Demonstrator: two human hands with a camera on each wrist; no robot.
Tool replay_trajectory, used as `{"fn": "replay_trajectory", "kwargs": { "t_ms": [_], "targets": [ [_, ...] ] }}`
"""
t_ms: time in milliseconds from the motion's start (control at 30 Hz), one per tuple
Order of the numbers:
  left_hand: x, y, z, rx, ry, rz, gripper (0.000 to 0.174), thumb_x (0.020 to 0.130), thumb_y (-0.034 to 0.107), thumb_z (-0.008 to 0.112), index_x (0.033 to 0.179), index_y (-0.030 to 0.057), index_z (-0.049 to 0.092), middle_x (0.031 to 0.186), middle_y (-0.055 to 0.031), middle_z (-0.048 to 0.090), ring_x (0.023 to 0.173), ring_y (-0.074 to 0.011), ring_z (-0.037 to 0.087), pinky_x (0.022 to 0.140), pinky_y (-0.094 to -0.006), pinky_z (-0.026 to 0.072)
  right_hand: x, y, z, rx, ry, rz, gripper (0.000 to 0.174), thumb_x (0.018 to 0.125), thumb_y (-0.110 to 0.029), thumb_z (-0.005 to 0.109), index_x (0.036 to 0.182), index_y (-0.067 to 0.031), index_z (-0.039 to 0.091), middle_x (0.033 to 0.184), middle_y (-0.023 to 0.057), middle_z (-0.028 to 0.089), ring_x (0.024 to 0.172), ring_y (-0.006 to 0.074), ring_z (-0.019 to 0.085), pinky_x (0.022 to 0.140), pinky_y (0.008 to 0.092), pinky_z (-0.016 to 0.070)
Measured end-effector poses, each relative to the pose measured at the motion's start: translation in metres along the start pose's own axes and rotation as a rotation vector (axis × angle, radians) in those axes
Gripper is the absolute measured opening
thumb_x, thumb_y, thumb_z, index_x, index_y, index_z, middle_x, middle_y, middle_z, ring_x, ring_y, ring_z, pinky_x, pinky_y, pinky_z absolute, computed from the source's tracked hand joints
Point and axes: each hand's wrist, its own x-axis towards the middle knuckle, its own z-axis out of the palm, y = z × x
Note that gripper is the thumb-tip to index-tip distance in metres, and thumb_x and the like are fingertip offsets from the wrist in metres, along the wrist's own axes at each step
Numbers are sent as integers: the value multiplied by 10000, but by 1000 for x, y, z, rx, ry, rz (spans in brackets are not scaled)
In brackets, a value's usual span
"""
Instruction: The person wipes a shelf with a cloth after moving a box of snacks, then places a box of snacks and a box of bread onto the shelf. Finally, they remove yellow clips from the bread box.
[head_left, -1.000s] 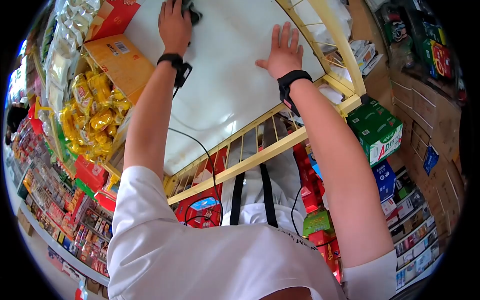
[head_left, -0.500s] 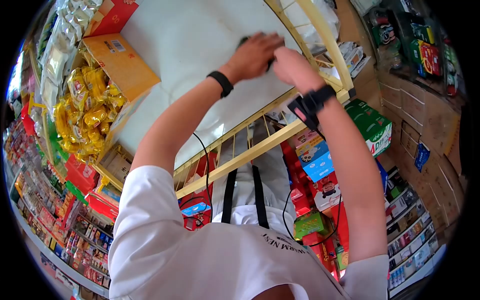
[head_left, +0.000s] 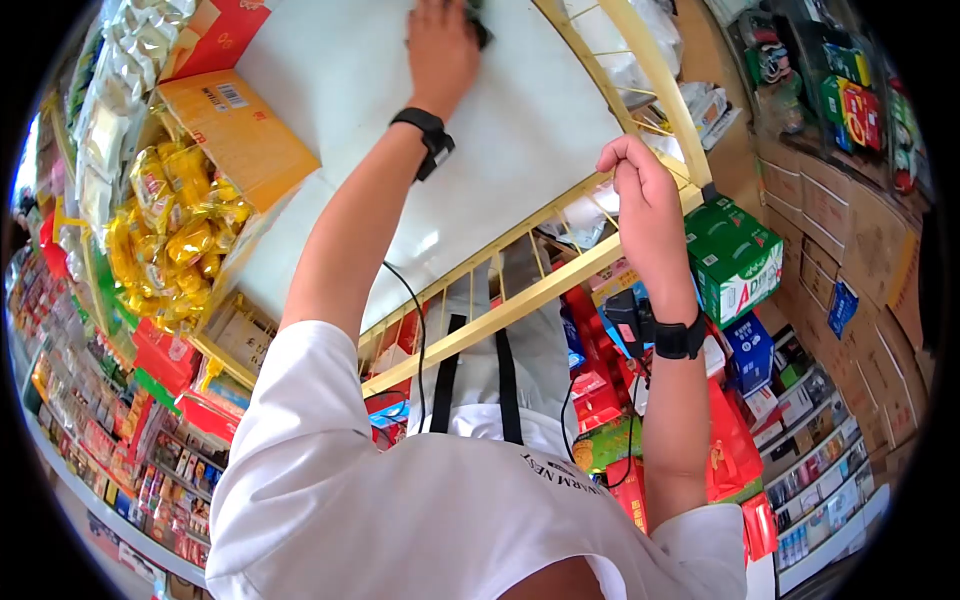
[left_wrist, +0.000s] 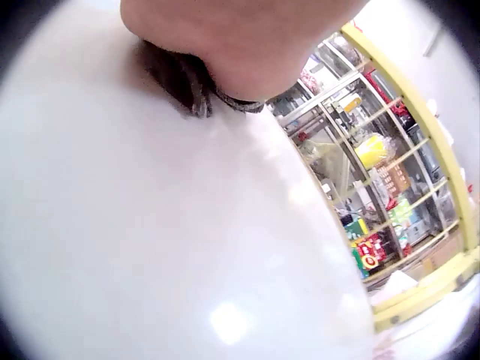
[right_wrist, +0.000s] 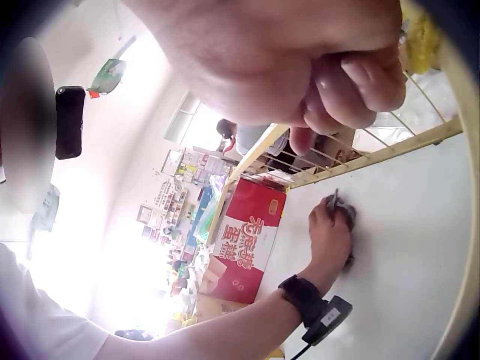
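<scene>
On the white tabletop (head_left: 350, 90) my left hand (head_left: 443, 60) holds a bunched dark cloth (right_wrist: 345, 213) down against the surface, near the far side. In the left wrist view, folds of the cloth (left_wrist: 180, 79) stick out beneath the palm. My right hand (head_left: 648, 205) is raised over the near right corner, beside the yellow metal railing (head_left: 560, 278). Its fingers are curled in toward the palm in the right wrist view, and nothing shows in them.
An orange carton flap (head_left: 235, 125) and yellow-wrapped snacks (head_left: 175, 220) border the table's left side. A red box (right_wrist: 244, 236) stands at its edge. A green carton (head_left: 733, 258) sits right of the railing. A black cable (head_left: 418, 320) hangs over the near edge.
Both hands came together over the right part of the table, then parted. My left hand went back to the far side with the cloth; my right hand drew back over the railing, fingers now curled.
</scene>
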Motion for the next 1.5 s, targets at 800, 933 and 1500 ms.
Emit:
{"fn": "replay_trajectory", "kwargs": {
  "t_ms": [800, 933, 1500],
  "targets": [
    [-72, -109, -102, 34, -31, -592, 520, 911, 21, 593, 1423, 31, 498, 1573, -185, 391, 1460, -410, 354, 1185, -494, 340, -17, 17, 65, -412, 299, -459, 348, 975, -168, 668, 672, -52, 542, 597, 138, 567, 511, 350, 545, 467, 426, 399],
    [-78, -74, -89, 3, -102, -406, 601, 882, 9, 588, 1471, 49, 474, 1596, -192, 356, 1485, -427, 313, 1236, -518, 256, -18, 22, 64, -391, 307, -449, 350, 971, -162, 673, 668, -53, 534, 592, 136, 555, 510, 351, 543, 467, 424, 399],
    [-74, 55, -64, -625, -600, 380, 461, 806, -27, 593, 1246, 80, 679, 1400, -108, 615, 1339, -325, 536, 1121, -422, 444, -17, 23, 62, -354, 313, -409, 109, 996, -177, 507, 952, -84, 544, 745, 160, 644, 706, 422, 640, 610, 497, 498]
  ]
}}
